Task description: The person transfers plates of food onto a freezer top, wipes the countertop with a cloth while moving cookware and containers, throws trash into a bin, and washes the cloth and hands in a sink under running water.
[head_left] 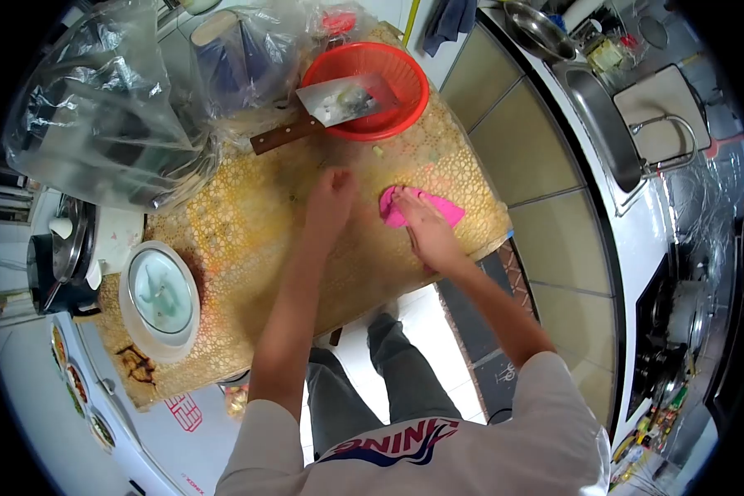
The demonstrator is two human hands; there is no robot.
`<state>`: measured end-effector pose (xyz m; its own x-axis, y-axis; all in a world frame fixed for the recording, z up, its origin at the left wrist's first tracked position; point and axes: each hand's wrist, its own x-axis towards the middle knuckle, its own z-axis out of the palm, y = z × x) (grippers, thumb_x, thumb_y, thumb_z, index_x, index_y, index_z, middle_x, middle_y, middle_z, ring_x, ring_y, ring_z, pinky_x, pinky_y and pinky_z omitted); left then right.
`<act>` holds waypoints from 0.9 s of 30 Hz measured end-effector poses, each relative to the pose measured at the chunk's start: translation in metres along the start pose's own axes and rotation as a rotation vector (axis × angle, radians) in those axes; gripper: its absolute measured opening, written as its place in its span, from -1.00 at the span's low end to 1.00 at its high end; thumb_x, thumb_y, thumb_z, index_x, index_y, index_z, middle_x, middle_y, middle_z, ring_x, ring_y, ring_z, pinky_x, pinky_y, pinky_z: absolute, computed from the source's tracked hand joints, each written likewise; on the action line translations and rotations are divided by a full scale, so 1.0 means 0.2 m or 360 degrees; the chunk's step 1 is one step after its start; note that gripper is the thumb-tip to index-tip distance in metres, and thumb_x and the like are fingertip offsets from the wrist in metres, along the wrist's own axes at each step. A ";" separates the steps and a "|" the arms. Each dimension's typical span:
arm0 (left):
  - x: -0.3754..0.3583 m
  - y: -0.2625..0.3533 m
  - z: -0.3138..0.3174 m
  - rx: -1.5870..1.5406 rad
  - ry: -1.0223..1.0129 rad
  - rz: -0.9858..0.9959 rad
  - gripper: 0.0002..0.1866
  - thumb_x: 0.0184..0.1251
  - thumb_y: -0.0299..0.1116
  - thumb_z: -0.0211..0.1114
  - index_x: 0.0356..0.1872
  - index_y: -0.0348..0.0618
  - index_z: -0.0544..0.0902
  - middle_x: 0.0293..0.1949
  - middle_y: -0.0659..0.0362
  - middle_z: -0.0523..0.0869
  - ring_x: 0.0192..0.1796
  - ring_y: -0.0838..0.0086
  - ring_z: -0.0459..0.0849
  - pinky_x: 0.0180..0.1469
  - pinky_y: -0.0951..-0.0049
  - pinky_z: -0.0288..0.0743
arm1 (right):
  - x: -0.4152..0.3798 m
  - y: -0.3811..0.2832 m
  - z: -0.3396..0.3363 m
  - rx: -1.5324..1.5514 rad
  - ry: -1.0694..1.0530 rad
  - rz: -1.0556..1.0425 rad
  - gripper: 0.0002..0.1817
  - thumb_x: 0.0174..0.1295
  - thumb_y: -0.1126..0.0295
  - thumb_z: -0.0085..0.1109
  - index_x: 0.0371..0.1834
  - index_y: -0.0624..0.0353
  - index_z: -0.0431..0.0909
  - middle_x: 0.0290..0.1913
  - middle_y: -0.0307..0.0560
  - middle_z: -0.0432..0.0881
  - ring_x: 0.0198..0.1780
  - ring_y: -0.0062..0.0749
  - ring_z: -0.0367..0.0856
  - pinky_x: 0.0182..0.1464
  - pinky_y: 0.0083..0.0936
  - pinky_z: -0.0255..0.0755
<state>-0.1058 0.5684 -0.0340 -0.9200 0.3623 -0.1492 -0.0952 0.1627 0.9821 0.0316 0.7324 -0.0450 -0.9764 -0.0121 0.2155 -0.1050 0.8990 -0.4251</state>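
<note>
My right hand [422, 217] presses a bright pink cloth [445, 210] flat on the patterned tablecloth [248, 207], near the table's right edge. To its left, my left hand [334, 192] is over the middle of the table with its fingers curled; whether it holds something small cannot be made out. Beyond the hands, a cleaver [349, 101] with a wooden handle rests across a red plastic basket [413, 78], its handle pointing left. Small pale scraps [378, 150] lie on the tablecloth just in front of the basket.
Clear plastic bags [107, 107] cover the table's back left. A white bowl with a pale green dish [164, 299] sits at the left. On the right, a counter holds a sink [601, 116], a cutting board [660, 112] and a metal pan [537, 31].
</note>
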 end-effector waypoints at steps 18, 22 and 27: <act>0.12 0.00 0.01 -0.1170 0.0578 -0.0412 -0.80 0.25 -0.40 0.20 -0.13 -0.22 0.54 -0.15 0.15 0.60 -0.14 0.46 0.59 -0.12 0.40 0.59 | 0.14 0.30 -0.31 0.2057 0.1125 0.0986 -0.66 0.36 0.42 0.00 0.17 0.23 0.34 -0.06 -0.22 0.51 -0.10 -0.62 0.46 -0.01 -0.63 0.37; -0.13 -0.01 -0.12 -0.1097 0.0614 -0.0546 -0.82 0.25 -0.41 0.22 -0.13 -0.15 0.56 -0.16 0.22 0.61 -0.16 0.51 0.59 -0.18 0.51 0.52 | 0.32 0.46 -0.27 0.1809 0.1032 0.0916 -0.68 0.36 0.44 0.00 0.14 0.26 0.39 -0.06 -0.22 0.52 -0.11 -0.61 0.46 -0.01 -0.66 0.36; -0.41 -0.08 -0.43 -0.1006 0.0691 -0.0538 -0.97 0.26 -0.43 0.23 -0.31 -0.05 0.60 -0.34 0.35 0.64 -0.28 0.62 0.57 -0.25 0.58 0.45 | 0.70 0.58 -0.07 0.0865 0.0867 0.0550 -0.69 0.30 0.38 0.06 0.08 0.24 0.48 -0.03 -0.04 0.61 -0.06 -0.36 0.56 0.04 -0.51 0.38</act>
<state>-0.0621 0.4577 -0.0270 -0.8560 -0.0201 -0.5166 -0.4684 -0.3927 0.7915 -0.1139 0.8411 -0.0527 -0.7575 0.5630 0.3303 -0.0294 0.4761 -0.8789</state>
